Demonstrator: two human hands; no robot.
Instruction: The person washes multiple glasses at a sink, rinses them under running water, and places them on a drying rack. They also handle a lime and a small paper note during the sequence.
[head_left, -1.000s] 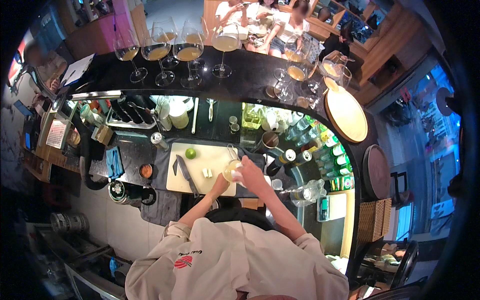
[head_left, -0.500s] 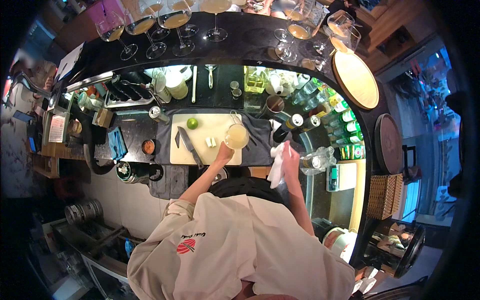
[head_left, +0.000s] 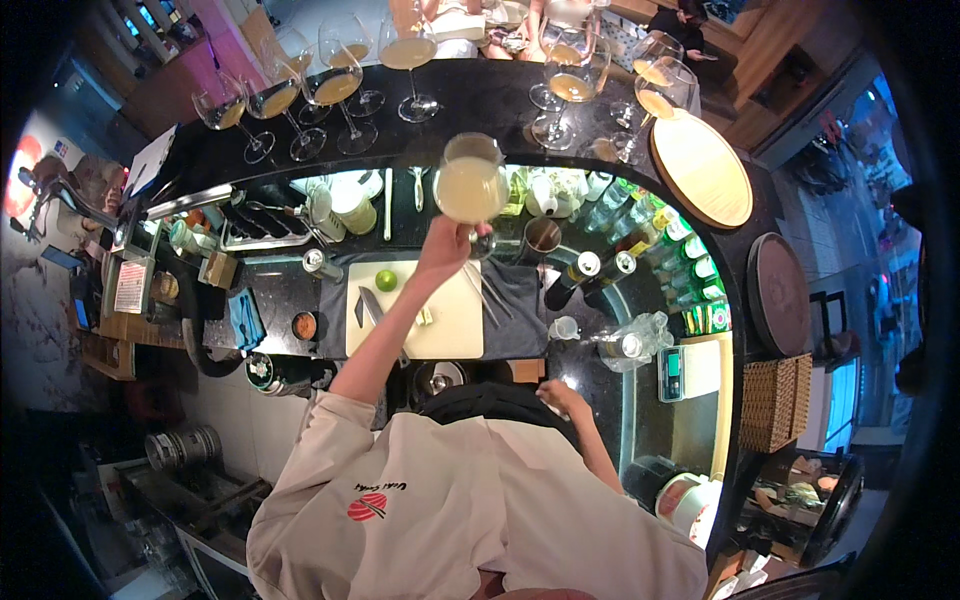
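My left hand (head_left: pixel 446 246) is closed on the stem of a wine glass (head_left: pixel 471 185) holding a cloudy pale-yellow drink, raised over the far side of the cutting board (head_left: pixel 464 337). Beneath that arm lies a knife (head_left: pixel 370 304), partly covered. A green lime (head_left: pixel 386 280) rests at the board's upper left, and a small pale cut piece (head_left: pixel 425 316) shows beside my forearm. Close to my waist, my right hand (head_left: pixel 564 398) has curled fingers; what they hold, if anything, is hidden.
Several filled wine glasses (head_left: pixel 333 88) stand along the raised black counter (head_left: pixel 500 100). A round wooden board (head_left: pixel 702 168) lies at its right. Cans (head_left: pixel 578 272), green bottles (head_left: pixel 697 270) and a scale (head_left: pixel 689 372) line the right side. Dark cloth (head_left: pixel 520 300) surrounds the cutting board.
My left hand has carried the wine glass forward and up from the board's right edge. My right hand has drawn back toward my waist, and the white cloth it held no longer shows.
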